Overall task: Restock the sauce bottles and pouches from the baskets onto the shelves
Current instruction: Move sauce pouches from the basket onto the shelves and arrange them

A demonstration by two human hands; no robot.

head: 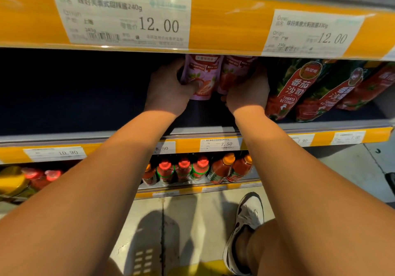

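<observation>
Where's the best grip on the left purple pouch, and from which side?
Judging by the pose, grip the purple pouch at its lower left edge, coming from the open shelf side. It stands upright; a second pouch crowds its right. The left hand already pinches there.

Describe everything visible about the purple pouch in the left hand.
The purple pouch is a soft, glossy sachet with red fruit artwork and a red label band near its top. It stands roughly upright on the middle shelf, its top hidden behind the price rail. The left hand grips its left edge; a second pouch touches its right side.
</observation>
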